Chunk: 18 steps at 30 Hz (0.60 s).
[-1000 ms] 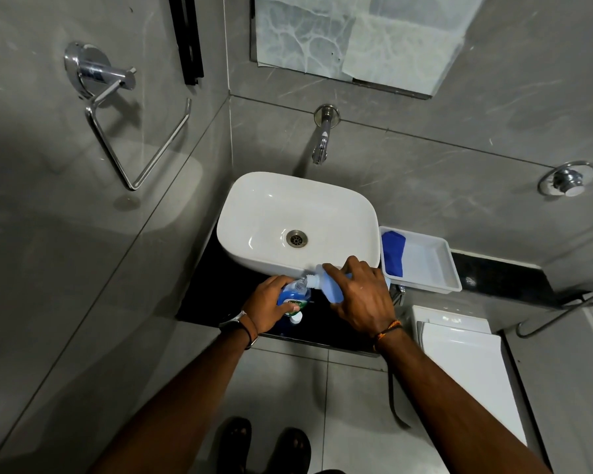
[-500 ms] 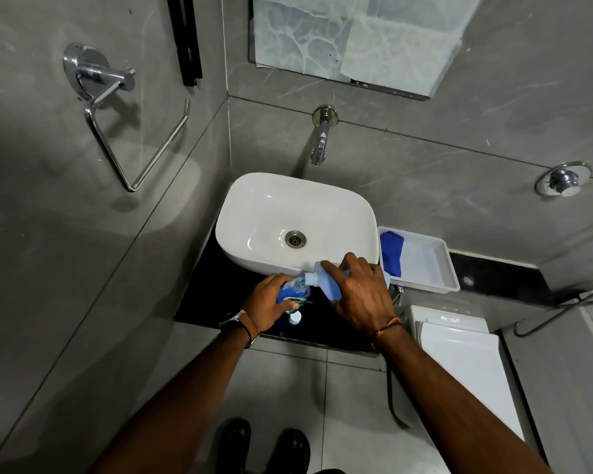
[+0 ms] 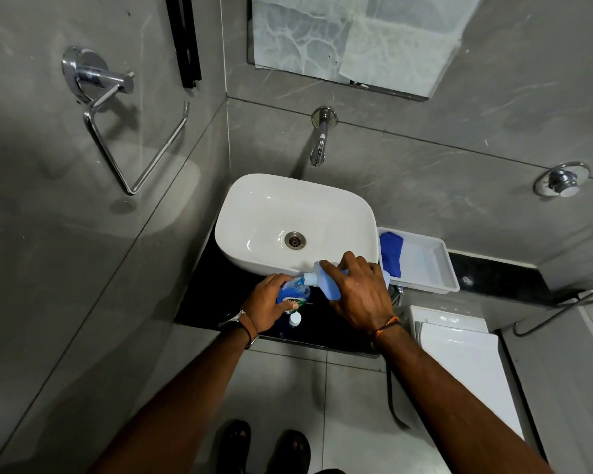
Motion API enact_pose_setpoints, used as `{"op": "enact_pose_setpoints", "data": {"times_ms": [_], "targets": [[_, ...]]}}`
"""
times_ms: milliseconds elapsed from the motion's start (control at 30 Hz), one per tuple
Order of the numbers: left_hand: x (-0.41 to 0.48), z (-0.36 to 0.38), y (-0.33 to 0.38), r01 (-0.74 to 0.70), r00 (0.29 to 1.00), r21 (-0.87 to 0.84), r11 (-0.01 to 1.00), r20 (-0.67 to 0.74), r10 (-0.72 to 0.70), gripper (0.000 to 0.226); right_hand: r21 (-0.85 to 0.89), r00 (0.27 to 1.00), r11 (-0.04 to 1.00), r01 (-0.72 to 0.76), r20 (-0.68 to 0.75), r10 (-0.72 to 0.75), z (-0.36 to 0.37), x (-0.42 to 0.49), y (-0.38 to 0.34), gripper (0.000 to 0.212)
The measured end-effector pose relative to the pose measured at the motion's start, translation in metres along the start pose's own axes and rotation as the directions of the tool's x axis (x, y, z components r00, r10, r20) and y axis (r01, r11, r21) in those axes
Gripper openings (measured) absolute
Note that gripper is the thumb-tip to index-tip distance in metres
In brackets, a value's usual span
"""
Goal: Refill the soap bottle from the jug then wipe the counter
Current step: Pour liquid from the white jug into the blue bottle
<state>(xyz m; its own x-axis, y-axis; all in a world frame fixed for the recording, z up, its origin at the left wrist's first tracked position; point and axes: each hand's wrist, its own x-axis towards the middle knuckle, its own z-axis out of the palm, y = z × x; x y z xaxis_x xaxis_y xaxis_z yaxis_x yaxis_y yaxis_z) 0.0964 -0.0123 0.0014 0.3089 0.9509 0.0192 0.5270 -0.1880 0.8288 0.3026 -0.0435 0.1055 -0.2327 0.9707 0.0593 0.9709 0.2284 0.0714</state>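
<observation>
One white basin [image 3: 271,213] sits on one dark worktop [image 3: 216,289] in the corner of a grey tiled room, with one tap [image 3: 319,145] on the wall above it. Right of the basin stands one white tray [image 3: 435,268], and one blue cloth [image 3: 391,256] lies in its left end. In front of the basin are two bottles of soap. The larger is the jug [image 3: 327,285], a pale translucent bottle showing blue liquid; it lies tipped nearly flat, its long axis running left to right, its white neck pointing left and slightly down. The right hand [image 3: 360,295] has its grip wrapped over the jug's body. The smaller is the soap bottle [image 3: 293,294], clear with blue liquid inside and a green and white label on its front; it stands on the worktop just before the basin's front edge, mouth upward and tilted toward the jug, whose neck meets that mouth. The left hand [image 3: 266,302] has its grip closed round the soap bottle's left side. One small white cap [image 3: 294,319] lies on the worktop just below the soap bottle.
</observation>
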Motion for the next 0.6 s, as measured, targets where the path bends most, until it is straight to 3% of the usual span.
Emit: {"op": "enact_pose_setpoints", "data": {"times_ms": [600], "targets": [[0.0004,0.0009,-0.0015,0.001,1.000,0.000,1.000,0.006,-0.001,0.049,-0.023,1.000,1.000,-0.007,-0.004,0.007,0.0024,0.0012,-0.0011,0.070]]}}
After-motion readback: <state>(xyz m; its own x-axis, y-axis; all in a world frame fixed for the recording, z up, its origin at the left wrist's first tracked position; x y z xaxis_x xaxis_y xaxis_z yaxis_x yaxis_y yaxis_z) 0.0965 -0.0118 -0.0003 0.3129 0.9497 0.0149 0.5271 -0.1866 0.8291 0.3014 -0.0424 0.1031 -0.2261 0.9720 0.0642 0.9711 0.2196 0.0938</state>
